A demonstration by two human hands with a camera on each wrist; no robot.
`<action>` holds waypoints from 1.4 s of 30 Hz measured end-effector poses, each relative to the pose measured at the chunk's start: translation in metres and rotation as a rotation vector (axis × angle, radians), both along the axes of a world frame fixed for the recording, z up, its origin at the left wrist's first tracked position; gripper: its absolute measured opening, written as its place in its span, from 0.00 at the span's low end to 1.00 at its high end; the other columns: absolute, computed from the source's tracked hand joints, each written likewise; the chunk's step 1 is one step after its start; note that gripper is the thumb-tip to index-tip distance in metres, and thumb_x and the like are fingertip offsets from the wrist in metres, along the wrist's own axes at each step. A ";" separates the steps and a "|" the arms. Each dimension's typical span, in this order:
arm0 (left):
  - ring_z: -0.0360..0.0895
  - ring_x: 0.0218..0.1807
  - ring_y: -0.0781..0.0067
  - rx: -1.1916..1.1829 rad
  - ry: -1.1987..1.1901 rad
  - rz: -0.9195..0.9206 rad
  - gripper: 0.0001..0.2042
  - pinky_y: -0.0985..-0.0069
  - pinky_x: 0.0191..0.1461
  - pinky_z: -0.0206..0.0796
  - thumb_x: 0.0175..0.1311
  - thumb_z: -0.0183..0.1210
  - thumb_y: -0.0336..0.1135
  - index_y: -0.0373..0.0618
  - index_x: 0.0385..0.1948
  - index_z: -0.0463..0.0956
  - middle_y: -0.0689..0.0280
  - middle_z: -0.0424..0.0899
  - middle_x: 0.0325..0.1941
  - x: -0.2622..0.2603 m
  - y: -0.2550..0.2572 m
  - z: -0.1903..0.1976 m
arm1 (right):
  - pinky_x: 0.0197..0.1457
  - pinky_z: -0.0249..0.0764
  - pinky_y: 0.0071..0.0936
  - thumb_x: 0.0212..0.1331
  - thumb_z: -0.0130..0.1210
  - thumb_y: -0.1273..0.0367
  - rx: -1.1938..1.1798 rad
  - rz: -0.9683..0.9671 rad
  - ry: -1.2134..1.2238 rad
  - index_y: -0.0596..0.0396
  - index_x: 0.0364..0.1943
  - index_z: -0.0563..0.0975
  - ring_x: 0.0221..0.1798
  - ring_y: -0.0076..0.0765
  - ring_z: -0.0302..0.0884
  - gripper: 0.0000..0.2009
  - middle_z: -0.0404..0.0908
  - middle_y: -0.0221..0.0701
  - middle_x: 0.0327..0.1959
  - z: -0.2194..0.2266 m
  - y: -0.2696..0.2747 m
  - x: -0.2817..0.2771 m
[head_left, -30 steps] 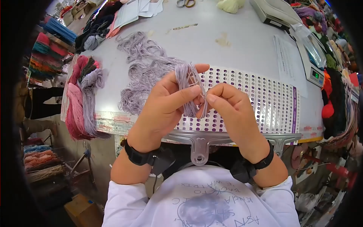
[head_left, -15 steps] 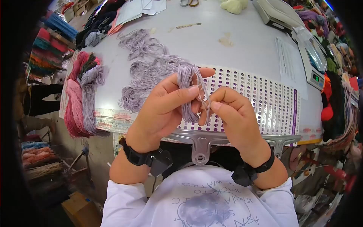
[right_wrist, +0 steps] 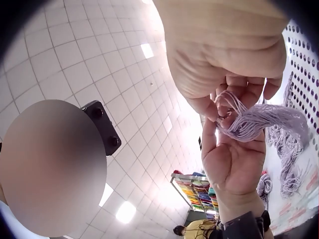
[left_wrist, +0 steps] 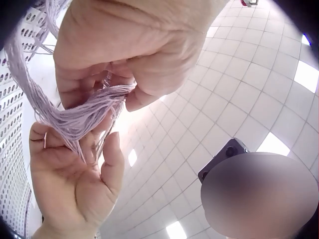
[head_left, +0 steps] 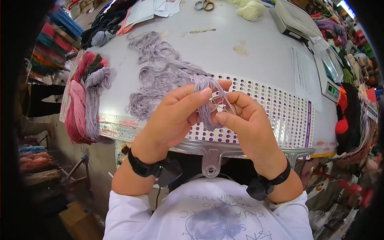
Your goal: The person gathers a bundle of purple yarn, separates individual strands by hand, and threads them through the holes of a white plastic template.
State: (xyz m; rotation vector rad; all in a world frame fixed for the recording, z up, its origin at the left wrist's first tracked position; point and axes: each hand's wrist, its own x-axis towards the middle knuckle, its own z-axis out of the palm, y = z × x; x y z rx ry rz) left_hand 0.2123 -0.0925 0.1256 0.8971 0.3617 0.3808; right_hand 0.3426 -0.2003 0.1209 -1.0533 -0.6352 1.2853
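The left hand is gripping a small bundle of lilac yarn, and the right hand, at 3 o'clock, is pinching its loose strands. It seems the bundle is being wound; next, the strand needs steady tension.

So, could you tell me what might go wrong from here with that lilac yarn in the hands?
The left hand holds the lilac bundle while the right hand pinches a few strands; a hard pull could tangle or snap them. The bundle trails back into the loose lilac heap on the table, so lifting it may drag and knot that heap.
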 end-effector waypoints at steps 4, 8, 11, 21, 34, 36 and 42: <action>0.76 0.47 0.74 0.023 -0.011 -0.022 0.21 0.75 0.51 0.67 0.66 0.46 0.38 0.30 0.54 0.66 0.58 0.76 0.49 0.000 0.001 -0.003 | 0.39 0.69 0.15 0.55 0.56 0.73 -0.087 -0.054 -0.062 0.63 0.41 0.75 0.35 0.17 0.74 0.11 0.79 0.28 0.32 0.009 0.003 -0.005; 0.76 0.43 0.75 0.000 -0.010 -0.037 0.21 0.76 0.48 0.68 0.66 0.45 0.38 0.29 0.54 0.65 0.60 0.78 0.45 -0.001 0.001 -0.005 | 0.37 0.68 0.16 0.55 0.56 0.72 -0.097 -0.094 -0.094 0.62 0.37 0.77 0.32 0.17 0.73 0.08 0.78 0.27 0.29 0.003 0.006 -0.006; 0.75 0.38 0.77 0.034 -0.041 -0.085 0.21 0.77 0.45 0.68 0.66 0.45 0.38 0.29 0.55 0.65 0.63 0.78 0.39 -0.003 0.004 -0.008 | 0.37 0.67 0.18 0.56 0.55 0.71 -0.047 -0.117 -0.030 0.61 0.34 0.78 0.30 0.18 0.73 0.07 0.78 0.28 0.27 0.000 0.006 -0.006; 0.76 0.45 0.72 0.001 -0.016 0.024 0.19 0.73 0.51 0.68 0.65 0.46 0.37 0.29 0.51 0.68 0.59 0.77 0.46 -0.012 0.009 -0.017 | 0.41 0.63 0.17 0.56 0.55 0.70 0.019 -0.157 0.084 0.59 0.32 0.78 0.33 0.17 0.68 0.06 0.79 0.27 0.31 -0.008 0.010 -0.010; 0.76 0.43 0.74 -0.192 -0.111 -0.031 0.18 0.75 0.43 0.69 0.64 0.50 0.34 0.31 0.51 0.68 0.62 0.79 0.42 -0.014 0.011 -0.017 | 0.35 0.58 0.17 0.57 0.55 0.66 -0.048 -0.089 0.266 0.59 0.32 0.78 0.27 0.16 0.61 0.09 0.69 0.21 0.21 -0.006 0.010 -0.013; 0.76 0.42 0.74 -0.192 -0.086 -0.013 0.18 0.76 0.44 0.68 0.64 0.49 0.34 0.31 0.52 0.68 0.62 0.79 0.41 -0.013 0.009 -0.021 | 0.37 0.60 0.16 0.57 0.56 0.67 -0.068 -0.096 0.198 0.59 0.32 0.78 0.29 0.15 0.63 0.08 0.71 0.22 0.23 -0.001 0.011 -0.018; 0.75 0.39 0.75 -0.105 0.003 0.090 0.18 0.78 0.44 0.67 0.64 0.49 0.35 0.31 0.51 0.69 0.63 0.79 0.39 -0.009 0.001 -0.017 | 0.39 0.64 0.15 0.55 0.57 0.69 -0.096 -0.135 -0.243 0.59 0.32 0.77 0.32 0.14 0.68 0.07 0.76 0.24 0.28 -0.005 0.009 -0.021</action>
